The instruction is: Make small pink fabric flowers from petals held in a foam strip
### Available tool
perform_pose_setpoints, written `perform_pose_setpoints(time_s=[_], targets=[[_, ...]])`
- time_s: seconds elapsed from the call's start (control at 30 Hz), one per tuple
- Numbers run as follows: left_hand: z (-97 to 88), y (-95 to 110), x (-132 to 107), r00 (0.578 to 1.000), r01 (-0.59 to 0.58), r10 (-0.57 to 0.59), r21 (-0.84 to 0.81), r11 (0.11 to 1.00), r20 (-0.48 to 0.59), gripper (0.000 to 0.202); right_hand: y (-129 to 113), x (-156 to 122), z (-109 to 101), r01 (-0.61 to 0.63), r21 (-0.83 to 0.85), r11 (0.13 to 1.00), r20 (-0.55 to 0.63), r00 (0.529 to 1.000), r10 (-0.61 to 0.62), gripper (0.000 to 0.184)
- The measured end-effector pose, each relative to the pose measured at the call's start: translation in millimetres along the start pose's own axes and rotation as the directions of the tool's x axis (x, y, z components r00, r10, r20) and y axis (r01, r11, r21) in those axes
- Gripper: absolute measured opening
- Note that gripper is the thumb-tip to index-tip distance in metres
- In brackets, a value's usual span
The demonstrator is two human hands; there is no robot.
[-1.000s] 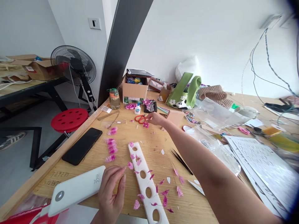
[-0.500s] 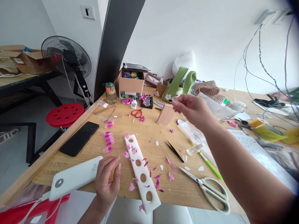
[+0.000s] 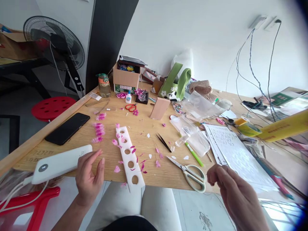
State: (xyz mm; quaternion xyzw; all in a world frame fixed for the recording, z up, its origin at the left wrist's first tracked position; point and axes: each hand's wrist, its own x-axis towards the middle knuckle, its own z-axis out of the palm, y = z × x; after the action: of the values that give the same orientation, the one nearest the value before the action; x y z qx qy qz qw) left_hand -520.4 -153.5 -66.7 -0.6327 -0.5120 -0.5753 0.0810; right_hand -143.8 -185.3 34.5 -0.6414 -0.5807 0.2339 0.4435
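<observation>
My left hand (image 3: 88,175) is at the table's front edge, beside the right end of a white power bank (image 3: 60,162). Its fingers are bent, the thumb stands apart, and nothing shows between them. My right hand (image 3: 237,192) is over the front right edge, just right of the cream-handled scissors (image 3: 192,175). Its fingers are curled closed; whatever they hold, if anything, is hidden. Between the hands lies a white foam strip (image 3: 127,144) with several round holes and pink petals (image 3: 117,169) on and around it. Black tweezers (image 3: 164,142) rest behind the scissors.
A phone (image 3: 67,128) and pink fuzzy pieces (image 3: 98,130) lie at left. Farther back are a glue bottle (image 3: 128,97), red-handled pliers (image 3: 131,107), an upright pinkish block (image 3: 160,108) and a green bag (image 3: 175,86). Papers (image 3: 231,144) and yellow tape (image 3: 250,130) are at right.
My right hand has come back from beside the pinkish block to the front right edge. My left hand keeps its bent pose near the power bank. The view has shifted right and down.
</observation>
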Motion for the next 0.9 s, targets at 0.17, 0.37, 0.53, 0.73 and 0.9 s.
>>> perform_pose_setpoints(time_s=[0.17, 0.37, 0.53, 0.73, 0.9], targets=[[-0.5, -1, -8, 0.998, 0.066, -0.066, 0.039, 0.997, -0.011, 0.037, 33, -32, 2, -0.054, -0.036, 0.998, -0.095, 0.994, 0.050, 0.047], [-1.1, 1, -9, 0.994, 0.105, -0.104, 0.080, 0.991, -0.021, 0.034, 50, -41, 5, -0.179, -0.035, 0.983, -0.265, 0.950, 0.163, 0.041], [-4.7, 5, -15, 0.987, 0.159, -0.159, 0.054, 0.986, 0.002, 0.035, 47, -40, 19, -0.145, 0.107, 0.984, -0.252, 0.953, 0.168, 0.041], [-9.5, 7, -29, 0.973, 0.226, -0.226, 0.012, 0.974, 0.044, 0.038, 27, -48, 51, -0.099, 0.123, 0.988, -0.293, 0.947, 0.131, 0.040], [-12.4, 12, -39, 0.966, 0.251, -0.251, 0.006, 0.968, 0.063, 0.037, 27, -48, 73, 0.214, -0.102, 0.971, -0.175, 0.957, -0.230, 0.014]])
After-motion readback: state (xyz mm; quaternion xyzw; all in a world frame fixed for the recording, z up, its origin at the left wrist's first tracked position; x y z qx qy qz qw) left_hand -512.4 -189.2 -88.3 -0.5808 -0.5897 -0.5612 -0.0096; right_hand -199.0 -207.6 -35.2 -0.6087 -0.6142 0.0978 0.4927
